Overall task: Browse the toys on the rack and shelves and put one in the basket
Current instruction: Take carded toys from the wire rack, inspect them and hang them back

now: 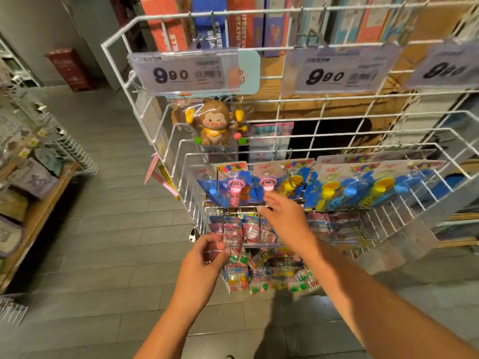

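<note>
Left hand (207,251) pinches a small packet (228,244) low on the wire rack (181,156); right hand (282,216), fingers apart, reaches above. Tugging could spill neighbouring packets.

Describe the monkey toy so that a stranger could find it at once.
Start at the white wire rack. Under its left price tag hangs the monkey toy. It is the only brown animal there; the packs below it are blue cards.

rack (261,110): white coated wire | toy packs (234,233): glossy plastic | floor (103,203): matt, probably tile
</note>
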